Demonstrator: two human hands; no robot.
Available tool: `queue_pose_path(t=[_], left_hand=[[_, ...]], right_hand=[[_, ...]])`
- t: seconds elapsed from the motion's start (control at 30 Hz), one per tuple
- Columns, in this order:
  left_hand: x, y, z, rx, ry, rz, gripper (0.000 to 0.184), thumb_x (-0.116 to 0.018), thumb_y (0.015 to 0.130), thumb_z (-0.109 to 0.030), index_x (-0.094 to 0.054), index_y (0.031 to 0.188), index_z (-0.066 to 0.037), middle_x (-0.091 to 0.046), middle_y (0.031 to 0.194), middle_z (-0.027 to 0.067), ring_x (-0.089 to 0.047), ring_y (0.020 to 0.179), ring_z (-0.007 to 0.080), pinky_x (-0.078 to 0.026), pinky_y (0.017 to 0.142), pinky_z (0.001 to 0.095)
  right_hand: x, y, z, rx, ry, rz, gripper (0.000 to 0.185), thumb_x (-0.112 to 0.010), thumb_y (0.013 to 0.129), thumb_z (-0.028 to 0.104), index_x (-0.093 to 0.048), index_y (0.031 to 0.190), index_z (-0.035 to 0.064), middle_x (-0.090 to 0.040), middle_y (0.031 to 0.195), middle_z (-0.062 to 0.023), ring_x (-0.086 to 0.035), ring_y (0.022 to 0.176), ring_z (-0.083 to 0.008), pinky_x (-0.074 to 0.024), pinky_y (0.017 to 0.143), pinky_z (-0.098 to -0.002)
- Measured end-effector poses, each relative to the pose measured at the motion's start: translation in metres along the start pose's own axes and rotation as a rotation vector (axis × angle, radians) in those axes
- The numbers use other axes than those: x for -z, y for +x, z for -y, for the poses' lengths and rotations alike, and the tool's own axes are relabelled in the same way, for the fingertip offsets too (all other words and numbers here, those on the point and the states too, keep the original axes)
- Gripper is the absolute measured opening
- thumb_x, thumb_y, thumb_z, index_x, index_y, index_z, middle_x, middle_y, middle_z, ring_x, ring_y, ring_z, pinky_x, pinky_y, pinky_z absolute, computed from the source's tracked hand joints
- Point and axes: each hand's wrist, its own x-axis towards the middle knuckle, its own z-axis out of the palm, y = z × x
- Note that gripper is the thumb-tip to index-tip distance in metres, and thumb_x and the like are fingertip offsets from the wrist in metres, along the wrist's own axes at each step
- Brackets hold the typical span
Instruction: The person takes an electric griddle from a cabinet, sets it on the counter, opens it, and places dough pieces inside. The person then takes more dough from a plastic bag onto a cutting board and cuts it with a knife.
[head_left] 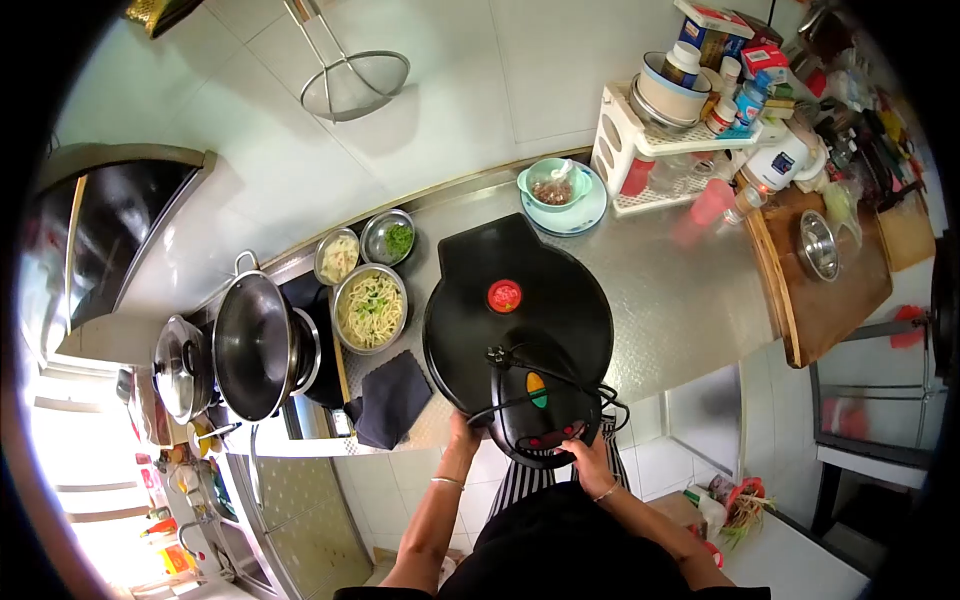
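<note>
Griddle (pixel 460 330) extends forward from left grip (pixel 466 432) and right grip (pixel 590 458).

No wording or number can be read; the dark label (pixel 783 162) on the white kettle (pixel 796 170), at the upper right, bears marks (too small to make out).

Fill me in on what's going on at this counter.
A person has both hands on a round black electric appliance at the counter's near edge: left hand at its rim, right hand at its front. Its cord lies on top. Noodles and chopped greens sit in bowls beside it.
</note>
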Motion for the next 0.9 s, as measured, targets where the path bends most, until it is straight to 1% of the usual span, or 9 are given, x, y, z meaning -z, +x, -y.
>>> queue_pose_path(t=[0.1,0.2,0.3,0.4,0.43,0.53,0.67,0.8,0.9], left_hand=[[0.008,0.019,-0.002,-0.074,-0.087,0.033,0.034,-0.039,0.091,-0.036,-0.06,0.1,-0.012,-0.064,0.089,0.0021,-0.06,0.076,0.0146,-0.052,0.063,0.0297],[0.014,0.018,-0.008,-0.071,0.057,0.01,0.038,-0.039,0.092,-0.04,-0.06,0.104,-0.011,-0.064,0.093,0.0026,-0.061,0.077,0.0153,-0.051,0.062,0.0283],[0.024,0.035,-0.002,-0.109,0.112,-0.06,0.039,-0.035,0.093,-0.04,-0.06,0.103,-0.012,-0.064,0.091,0.0023,-0.06,0.073,0.0134,-0.048,0.055,0.0255],[0.027,0.022,-0.006,-0.198,0.31,-0.157,0.04,-0.033,0.093,-0.04,-0.06,0.096,-0.01,-0.063,0.086,0.0019,-0.057,0.068,0.0111,-0.045,0.051,0.0241],[0.016,0.014,-0.008,-0.222,0.297,-0.239,0.039,-0.032,0.094,-0.039,-0.059,0.094,-0.01,-0.062,0.084,0.0022,-0.056,0.067,0.0114,-0.046,0.053,0.0243],[0.012,0.005,-0.01,-0.189,0.231,-0.22,0.036,-0.035,0.093,-0.039,-0.057,0.092,-0.011,-0.061,0.082,0.0008,-0.055,0.066,0.012,-0.044,0.053,0.0237],[0.014,0.006,-0.002,-0.168,0.139,-0.22,0.034,-0.037,0.092,-0.041,-0.057,0.089,-0.013,-0.06,0.081,-0.0008,-0.054,0.066,0.0114,-0.042,0.052,0.0236],[0.004,-0.01,0.003,-0.139,-0.11,-0.158,0.029,-0.041,0.091,-0.04,-0.055,0.085,-0.016,-0.058,0.077,-0.0034,-0.054,0.068,0.0099,-0.042,0.058,0.0242],[-0.001,-0.027,0.013,-0.232,-0.273,-0.172,0.027,-0.04,0.093,-0.037,-0.056,0.088,-0.016,-0.059,0.079,-0.0045,-0.054,0.07,0.0097,-0.043,0.063,0.0249]], right_hand=[[-0.006,0.008,-0.012,0.046,-0.076,-0.016,0.033,-0.055,0.077,-0.001,-0.047,0.109,0.0011,-0.058,0.09,-0.0062,-0.057,0.075,-0.0153,-0.0486,0.069,-0.0278],[-0.007,0.012,-0.02,0.087,-0.105,-0.057,0.037,-0.056,0.076,0.001,-0.045,0.112,0.0011,-0.058,0.091,-0.0067,-0.057,0.076,-0.0153,-0.0481,0.071,-0.0283],[-0.009,0.011,-0.02,0.047,-0.146,-0.069,0.054,-0.063,0.073,0.008,-0.042,0.122,0.0006,-0.052,0.11,-0.0075,-0.049,0.101,-0.0171,-0.042,0.087,-0.0296],[-0.007,0.014,-0.027,0.022,-0.148,-0.061,0.06,-0.064,0.072,0.01,-0.038,0.125,-0.0002,-0.05,0.114,-0.0107,-0.049,0.103,-0.0186,-0.041,0.089,-0.0316],[-0.008,0.015,-0.025,0.058,-0.204,-0.07,0.059,-0.064,0.072,0.009,-0.038,0.125,-0.0004,-0.05,0.114,-0.0109,-0.048,0.104,-0.019,-0.0406,0.09,-0.0314],[-0.007,0.014,-0.02,0.136,-0.344,-0.046,0.058,-0.062,0.074,0.009,-0.038,0.126,-0.0005,-0.049,0.116,-0.0111,-0.047,0.106,-0.0193,-0.0388,0.092,-0.0312],[-0.012,0.012,-0.014,0.149,-0.236,-0.03,0.059,-0.063,0.077,0.012,-0.036,0.127,-0.0011,-0.049,0.118,-0.0127,-0.046,0.109,-0.0207,-0.037,0.095,-0.0321],[-0.002,0.015,-0.01,0.168,-0.349,0.029,0.07,-0.065,0.083,0.027,-0.027,0.135,-0.0024,-0.044,0.128,-0.0152,-0.042,0.118,-0.0225,-0.0328,0.101,-0.0334],[0.008,0.015,0.002,0.04,-0.317,0.09,0.071,-0.06,0.086,0.031,-0.024,0.137,-0.002,-0.04,0.133,-0.0163,-0.038,0.123,-0.0233,-0.0294,0.103,-0.0333]])
